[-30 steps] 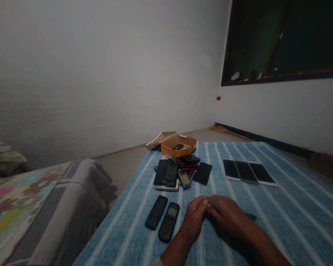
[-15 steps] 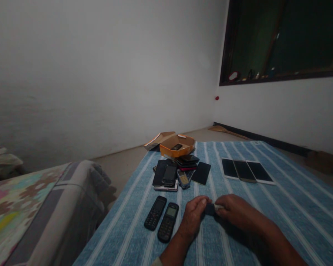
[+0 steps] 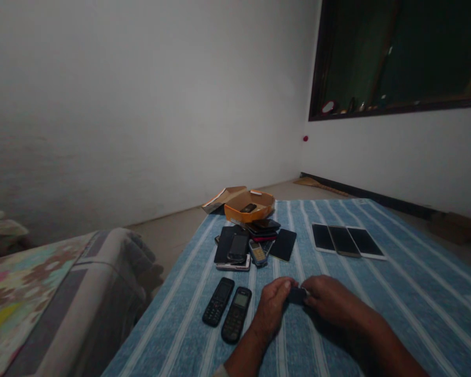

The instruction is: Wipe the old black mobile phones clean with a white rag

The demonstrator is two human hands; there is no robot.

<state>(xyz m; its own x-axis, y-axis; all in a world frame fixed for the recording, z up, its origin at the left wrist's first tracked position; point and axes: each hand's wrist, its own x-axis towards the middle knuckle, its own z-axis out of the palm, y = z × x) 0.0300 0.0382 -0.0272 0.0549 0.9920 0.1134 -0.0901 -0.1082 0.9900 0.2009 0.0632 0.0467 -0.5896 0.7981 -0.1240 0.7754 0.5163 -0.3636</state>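
Watching through the head camera, I am seeing the left hand point(image 3: 273, 301) clasping one end of a small dark item point(image 3: 297, 296), while the right hand point(image 3: 325, 296) is keeping its fingertips bunched at the other end. Whether those right fingers are gripping the item itself or only a pale bit point(image 3: 306, 292) showing at their tips, I am not able to tell. The item is sitting between the two hands, low over the striped cloth point(image 3: 412, 303), to the right of a black keypad phone point(image 3: 219, 302) and a second keypad phone point(image 3: 236, 315).

Looking for trouble, I am judging a drop the likeliest: only fingers are holding the item at its ends, so a slipping left thumb could be letting it fall. The pale bit could be getting lost against the white stripes if the right fingers are loosening. A left forearm swinging outward could be nudging the second phone.

Compared with one second ago, the hands are standing further apart and the dark face is showing between them; compared with half a second ago, less of the pale bit is showing.
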